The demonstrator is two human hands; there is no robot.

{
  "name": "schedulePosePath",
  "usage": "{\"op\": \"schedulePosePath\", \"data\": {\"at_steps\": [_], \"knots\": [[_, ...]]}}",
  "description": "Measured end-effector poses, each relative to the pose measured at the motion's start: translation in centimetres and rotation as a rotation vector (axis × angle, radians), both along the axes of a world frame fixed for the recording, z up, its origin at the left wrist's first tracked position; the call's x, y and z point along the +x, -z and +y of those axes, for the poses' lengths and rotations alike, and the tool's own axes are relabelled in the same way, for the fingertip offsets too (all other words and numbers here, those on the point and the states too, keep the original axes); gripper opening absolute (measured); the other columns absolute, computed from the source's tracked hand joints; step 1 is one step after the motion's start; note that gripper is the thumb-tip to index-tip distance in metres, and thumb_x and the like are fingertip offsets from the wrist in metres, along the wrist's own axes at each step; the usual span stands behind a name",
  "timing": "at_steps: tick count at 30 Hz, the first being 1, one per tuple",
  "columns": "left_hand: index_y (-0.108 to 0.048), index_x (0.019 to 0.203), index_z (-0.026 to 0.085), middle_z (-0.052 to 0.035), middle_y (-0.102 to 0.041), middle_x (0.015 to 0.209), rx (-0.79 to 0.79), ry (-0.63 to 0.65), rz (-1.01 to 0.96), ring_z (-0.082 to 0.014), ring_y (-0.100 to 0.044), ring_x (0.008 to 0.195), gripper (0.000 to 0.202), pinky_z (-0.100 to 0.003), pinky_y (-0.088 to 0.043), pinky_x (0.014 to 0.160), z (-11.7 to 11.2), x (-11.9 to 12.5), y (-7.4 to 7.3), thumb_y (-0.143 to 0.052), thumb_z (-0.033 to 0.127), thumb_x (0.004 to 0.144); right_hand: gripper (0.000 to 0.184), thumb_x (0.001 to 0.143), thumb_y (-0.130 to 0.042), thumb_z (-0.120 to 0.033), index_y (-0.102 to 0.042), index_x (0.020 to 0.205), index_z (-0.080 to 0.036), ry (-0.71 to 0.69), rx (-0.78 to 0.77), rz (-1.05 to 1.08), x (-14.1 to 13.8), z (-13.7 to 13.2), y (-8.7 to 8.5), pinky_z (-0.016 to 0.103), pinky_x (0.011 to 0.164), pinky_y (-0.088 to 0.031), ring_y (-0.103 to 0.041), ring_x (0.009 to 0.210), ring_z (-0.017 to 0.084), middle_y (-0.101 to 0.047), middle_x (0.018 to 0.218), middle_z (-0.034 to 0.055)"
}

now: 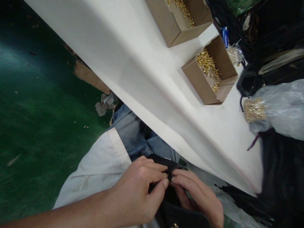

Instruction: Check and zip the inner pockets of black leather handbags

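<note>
My left hand [140,190] and my right hand [197,196] meet fingertip to fingertip over my lap, below the edge of the white table [133,57]. Both hands are closed in a pinch on a black leather-like piece [166,163], with something small between the fingertips that I cannot make out. More of the black item [182,217] lies under my hands, with a small gold fitting [175,225] at the bottom edge. My jeans [133,133] and white shirt [99,167] show beneath.
Two open cardboard boxes [175,28] [201,82] with small gold metal pieces stand on the table. A clear plastic bag [280,107] with more gold pieces lies at the right, among black straps [282,177]. Green floor [35,110] spreads to the left.
</note>
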State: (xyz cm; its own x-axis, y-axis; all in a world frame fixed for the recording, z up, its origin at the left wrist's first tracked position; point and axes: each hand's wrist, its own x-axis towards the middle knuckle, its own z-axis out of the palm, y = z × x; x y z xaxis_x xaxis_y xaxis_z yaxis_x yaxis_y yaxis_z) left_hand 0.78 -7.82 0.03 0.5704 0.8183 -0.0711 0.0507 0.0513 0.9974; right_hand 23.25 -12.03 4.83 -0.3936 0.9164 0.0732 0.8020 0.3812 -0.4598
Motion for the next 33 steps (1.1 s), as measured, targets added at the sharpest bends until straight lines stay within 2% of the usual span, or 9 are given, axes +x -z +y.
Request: {"op": "schedulePosePath", "data": {"at_steps": [3,6,9,13,15,18,24,28,33], "knots": [[-0.084,0.091,0.026,-0.0028,-0.087,0.110,-0.051,0.001,-0.017,-0.0249,-0.080,0.108,0.029,-0.045,-0.050,0.107,-0.2,0.0,0.3,-0.058,0.019,0.102,0.018,0.104,-0.061,-0.008,-0.072,0.103,-0.022,-0.067,0.031,-0.031,0.4,1.0,-0.5,0.016,0.077,-0.063,-0.080,0.082,0.012,-0.082,0.098,0.0057],[-0.087,0.103,0.028,-0.0016,-0.085,0.124,-0.123,0.026,-0.033,-0.0240,-0.077,0.120,0.029,-0.044,-0.049,0.112,-0.1,0.0,0.5,-0.060,0.017,0.100,0.021,0.105,-0.058,-0.010,-0.073,0.102,-0.024,-0.140,0.093,-0.089,0.8,1.9,-0.7,0.016,0.071,-0.062,-0.080,0.077,0.012,-0.083,0.094,0.0036],[-0.087,0.103,0.024,-0.0036,-0.086,0.119,-0.135,0.032,-0.048,-0.0240,-0.078,0.116,0.028,-0.042,-0.050,0.109,0.3,0.0,0.6,-0.061,0.013,0.097,0.020,0.106,-0.058,-0.013,-0.074,0.106,-0.025,-0.210,0.097,-0.162,1.3,1.8,-0.4,0.017,0.069,-0.061,-0.080,0.078,0.013,-0.084,0.097,0.0042],[-0.083,0.094,0.022,-0.0013,-0.084,0.101,-0.103,0.017,-0.070,-0.0220,-0.077,0.098,0.026,-0.041,-0.051,0.098,0.3,0.0,0.4,-0.061,0.007,0.092,0.023,0.109,-0.054,-0.014,-0.073,0.114,-0.024,-0.168,0.037,-0.113,1.8,0.4,0.5,0.021,0.081,-0.066,-0.082,0.091,0.015,-0.084,0.109,0.0079],[-0.082,0.093,0.021,-0.0016,-0.084,0.101,-0.097,-0.002,-0.067,-0.0221,-0.076,0.096,0.025,-0.041,-0.050,0.096,0.0,0.0,0.3,-0.061,0.007,0.091,0.023,0.107,-0.056,-0.010,-0.073,0.116,-0.022,-0.136,0.049,-0.068,2.1,-0.3,1.0,0.024,0.091,-0.067,-0.083,0.096,0.016,-0.084,0.111,0.0082],[-0.080,0.091,0.020,-0.0036,-0.084,0.105,-0.077,-0.016,-0.064,-0.0228,-0.075,0.096,0.024,-0.042,-0.049,0.095,-0.3,0.0,0.2,-0.061,0.006,0.090,0.024,0.104,-0.062,-0.007,-0.075,0.119,-0.020,-0.175,0.096,-0.070,2.6,-0.9,1.2,0.027,0.099,-0.067,-0.084,0.100,0.018,-0.086,0.111,0.0084],[-0.079,0.088,0.022,-0.0063,-0.082,0.095,0.037,0.035,-0.018,-0.0250,-0.074,0.093,0.025,-0.042,-0.049,0.091,-0.1,-0.1,-0.3,-0.061,0.004,0.086,0.036,0.108,-0.055,-0.011,-0.073,0.136,-0.024,-0.207,0.026,-0.087,3.3,-0.9,0.7,0.028,0.102,-0.068,-0.083,0.109,0.018,-0.085,0.121,0.0076],[-0.080,0.089,0.022,-0.0073,-0.082,0.095,0.018,0.058,0.000,-0.0261,-0.074,0.093,0.025,-0.043,-0.050,0.093,0.1,-0.2,-0.6,-0.062,0.005,0.085,0.038,0.108,-0.053,-0.011,-0.074,0.136,-0.026,-0.210,-0.014,-0.123,3.6,-0.8,0.2,0.029,0.103,-0.068,-0.085,0.104,0.019,-0.085,0.124,0.0064],[-0.083,0.095,0.020,-0.0046,-0.084,0.106,-0.054,0.049,-0.028,-0.0252,-0.075,0.101,0.025,-0.045,-0.049,0.102,0.4,-0.2,-0.5,-0.066,0.006,0.083,0.034,0.111,-0.051,-0.013,-0.072,0.136,-0.023,-0.284,-0.067,-0.215,3.8,-1.2,-1.0,0.033,0.110,-0.065,-0.081,0.116,0.020,-0.082,0.131,0.0096]]}}
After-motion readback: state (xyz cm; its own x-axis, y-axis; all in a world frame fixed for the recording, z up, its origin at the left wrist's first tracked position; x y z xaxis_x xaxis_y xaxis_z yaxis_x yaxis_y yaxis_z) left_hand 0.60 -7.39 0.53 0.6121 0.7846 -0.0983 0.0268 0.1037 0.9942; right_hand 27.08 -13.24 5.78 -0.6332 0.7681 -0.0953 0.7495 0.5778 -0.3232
